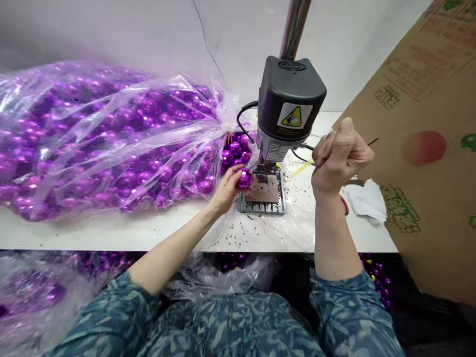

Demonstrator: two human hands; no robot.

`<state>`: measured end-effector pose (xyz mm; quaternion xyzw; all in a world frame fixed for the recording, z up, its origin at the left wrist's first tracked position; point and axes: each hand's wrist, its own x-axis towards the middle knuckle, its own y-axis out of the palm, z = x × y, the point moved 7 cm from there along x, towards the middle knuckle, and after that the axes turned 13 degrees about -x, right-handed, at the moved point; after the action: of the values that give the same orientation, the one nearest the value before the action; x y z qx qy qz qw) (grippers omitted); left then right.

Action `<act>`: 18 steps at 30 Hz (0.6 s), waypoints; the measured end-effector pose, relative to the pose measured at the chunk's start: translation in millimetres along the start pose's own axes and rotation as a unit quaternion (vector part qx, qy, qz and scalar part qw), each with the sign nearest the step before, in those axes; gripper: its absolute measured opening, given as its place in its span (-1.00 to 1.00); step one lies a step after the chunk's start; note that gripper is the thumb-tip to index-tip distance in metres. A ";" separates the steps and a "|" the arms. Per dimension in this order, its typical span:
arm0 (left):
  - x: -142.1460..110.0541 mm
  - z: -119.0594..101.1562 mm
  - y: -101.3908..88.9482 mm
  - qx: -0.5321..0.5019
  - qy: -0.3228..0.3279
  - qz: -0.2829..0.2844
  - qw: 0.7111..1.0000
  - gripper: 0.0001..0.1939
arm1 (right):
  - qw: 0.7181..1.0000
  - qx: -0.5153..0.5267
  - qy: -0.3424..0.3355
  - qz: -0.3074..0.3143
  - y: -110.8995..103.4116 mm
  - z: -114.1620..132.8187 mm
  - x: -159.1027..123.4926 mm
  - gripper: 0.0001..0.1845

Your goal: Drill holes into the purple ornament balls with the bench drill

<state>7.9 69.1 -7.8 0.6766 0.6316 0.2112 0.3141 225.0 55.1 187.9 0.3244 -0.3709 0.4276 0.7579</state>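
My left hand (227, 187) pinches a shiny purple faceted ball (244, 179) between thumb and fingers, at the left edge of a brown board (265, 188) under the bench drill (288, 99). The board has a small dark hole and lies on a slotted metal base (260, 208). My right hand (340, 153) is raised in a fist right of the drill; what it closes on is hidden. A thin dark rod (373, 141) shows beyond its far side, and a yellow strip (302, 169) reaches toward its fingers.
A big clear plastic bag (122, 144) full of purple balls fills the left of the white table (74, 235). More purple balls (235, 148) sit behind my left hand. Dark shavings lie around the base. At right are a white cloth (366, 201) and a large cardboard box (416, 163).
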 end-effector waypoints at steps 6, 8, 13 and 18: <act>3.5 33.2 -10.0 -0.072 -0.111 -0.047 0.990 -0.71 | 1.000 -0.009 0.007 -0.001 -1.5 -0.1 -1.2 -0.32; 5.0 31.9 -8.4 -0.099 -0.125 -0.048 0.986 -0.71 | 1.000 -0.014 0.010 0.001 -1.5 -1.0 -1.6 -0.31; 16.4 26.3 -7.6 -0.064 -0.103 -0.025 0.992 -0.68 | 1.000 -0.008 0.000 0.004 -0.9 -1.3 -1.5 -0.30; 32.0 22.6 -15.7 0.072 -0.010 0.011 0.997 -0.46 | 1.000 -0.005 -0.004 0.003 -0.8 -1.5 -1.4 -0.29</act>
<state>15.6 97.2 -38.3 0.7067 0.6341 0.1621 0.2688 225.6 55.4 185.8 0.3207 -0.3769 0.4270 0.7568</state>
